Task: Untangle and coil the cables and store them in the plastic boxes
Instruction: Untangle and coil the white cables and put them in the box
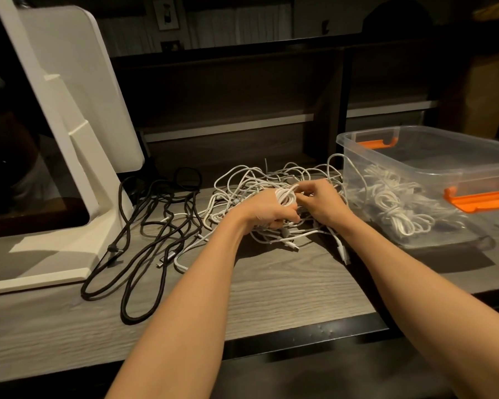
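A tangled heap of white cables [260,180] lies mid-table. My left hand [267,210] grips a small coil of white cable [285,195] wound around its fingers. My right hand [320,201] is right beside it and pinches a strand of the same white cable at the coil. Loose black cables [156,226] sprawl on the table to the left. A clear plastic box [432,156] with orange latches stands at the right and holds several coiled white cables [392,205].
A large white monitor stand [78,180] takes up the left of the wooden table [271,292]. Dark shelving runs behind the cables. The table's front edge lies near my forearms.
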`<state>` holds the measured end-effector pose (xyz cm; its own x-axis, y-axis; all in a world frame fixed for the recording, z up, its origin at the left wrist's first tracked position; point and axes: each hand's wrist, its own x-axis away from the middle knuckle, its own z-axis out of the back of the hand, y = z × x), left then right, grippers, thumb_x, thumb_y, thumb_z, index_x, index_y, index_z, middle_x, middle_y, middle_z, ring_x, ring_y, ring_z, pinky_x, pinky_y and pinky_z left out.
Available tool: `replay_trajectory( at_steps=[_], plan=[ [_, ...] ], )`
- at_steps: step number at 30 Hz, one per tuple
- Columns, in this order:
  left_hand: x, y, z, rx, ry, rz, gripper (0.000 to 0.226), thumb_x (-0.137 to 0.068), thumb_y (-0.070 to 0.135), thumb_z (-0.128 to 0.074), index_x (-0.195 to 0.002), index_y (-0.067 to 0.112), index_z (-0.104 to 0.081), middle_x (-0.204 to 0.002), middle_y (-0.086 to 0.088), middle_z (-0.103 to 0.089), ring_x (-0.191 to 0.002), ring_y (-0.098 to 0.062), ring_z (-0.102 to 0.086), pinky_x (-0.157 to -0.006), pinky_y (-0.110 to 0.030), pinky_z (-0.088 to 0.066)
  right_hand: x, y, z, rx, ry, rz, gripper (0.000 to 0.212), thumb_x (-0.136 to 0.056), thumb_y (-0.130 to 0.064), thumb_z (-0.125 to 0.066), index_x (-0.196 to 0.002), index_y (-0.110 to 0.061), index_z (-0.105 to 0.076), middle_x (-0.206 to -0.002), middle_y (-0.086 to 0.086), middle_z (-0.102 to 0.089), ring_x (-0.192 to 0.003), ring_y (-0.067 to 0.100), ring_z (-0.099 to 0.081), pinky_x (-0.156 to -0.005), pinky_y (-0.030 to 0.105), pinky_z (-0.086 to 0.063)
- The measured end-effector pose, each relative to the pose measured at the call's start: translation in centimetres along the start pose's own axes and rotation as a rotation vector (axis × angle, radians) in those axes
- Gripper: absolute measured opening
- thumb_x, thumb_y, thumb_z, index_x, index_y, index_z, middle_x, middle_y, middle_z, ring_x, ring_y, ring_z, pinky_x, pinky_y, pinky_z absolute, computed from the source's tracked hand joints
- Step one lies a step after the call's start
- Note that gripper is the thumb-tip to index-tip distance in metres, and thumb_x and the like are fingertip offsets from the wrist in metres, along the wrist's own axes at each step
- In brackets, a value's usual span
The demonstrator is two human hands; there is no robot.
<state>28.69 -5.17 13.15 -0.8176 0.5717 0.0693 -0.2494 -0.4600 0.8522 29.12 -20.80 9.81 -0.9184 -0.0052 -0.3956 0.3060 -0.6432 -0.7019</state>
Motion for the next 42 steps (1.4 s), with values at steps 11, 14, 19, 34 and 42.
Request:
replay_trajectory(
  at_steps=[11,14,19,34,42],
  plan=[
    [-1.7,-0.7,-1.6,-0.531,0.417,0.146,0.008,-0.093,0.017,-0.055,-0.085,0.013,-0.057,-0.069,-0.001,-0.059,-0.061,-0.014,-0.057,-0.054,-0.029,-0.041,1.0,-1.6,0.9,-0.502,0.168,0.15,0.014,-0.094,-0.013,-0.056,-0.087,-0.017,-0.068,-0.077,0.006,-0.069,-0.074,0.015,-0.067,-0.078,0.03,-0.054],
    [-2.0,-1.4,-1.4,-0.591,0.458,0.166,0.011,-0.095,0.021,-0.056,-0.098,0.012,-0.061,-0.088,-0.005,-0.064,-0.079,-0.021,-0.06,-0.066,-0.035,-0.047,1.1,-2.0,1.2,-0.467,0.17,0.164,0.014,-0.093,-0.013,-0.059,-0.087,-0.02,-0.069,-0.061,-0.01,-0.061,-0.055,0.004,-0.055,-0.057,0.02,-0.049],
    [-2.0,-2.4,-1.0,-0.644,0.547,0.161,0.032,-0.097,0.036,-0.056,-0.123,0.018,-0.054,-0.111,-0.004,-0.061,-0.102,-0.025,-0.06,-0.083,-0.039,-0.05,1.8,-2.6,1.8,-0.352,0.08,0.156,0.016,-0.092,-0.018,-0.062,-0.097,-0.008,-0.073,-0.053,-0.016,-0.058,-0.047,-0.001,-0.047,-0.046,0.01,-0.034],
    [-1.2,-1.2,-1.0,0.261,0.467,-0.185,0.036,-0.102,0.038,-0.043,-0.102,0.012,-0.067,-0.054,0.001,-0.042,-0.04,-0.005,-0.037,-0.043,-0.018,-0.032,1.2,-0.9,1.8,-0.143,0.034,0.02,0.018,-0.095,-0.026,-0.056,-0.105,-0.019,-0.068,-0.058,-0.012,-0.057,-0.047,-0.005,-0.05,-0.046,0.007,-0.037],
    [-0.9,-0.3,-0.7,0.826,0.409,-0.252,0.04,-0.103,0.047,-0.028,-0.115,0.028,-0.061,-0.13,0.005,-0.061,-0.122,-0.013,-0.052,-0.099,-0.033,-0.041,1.1,-0.9,1.9,-0.416,-0.047,-0.177,0.014,-0.095,-0.015,-0.055,-0.094,-0.008,-0.067,-0.083,0.003,-0.069,-0.064,0.009,-0.058,-0.055,0.014,-0.047]
  ],
)
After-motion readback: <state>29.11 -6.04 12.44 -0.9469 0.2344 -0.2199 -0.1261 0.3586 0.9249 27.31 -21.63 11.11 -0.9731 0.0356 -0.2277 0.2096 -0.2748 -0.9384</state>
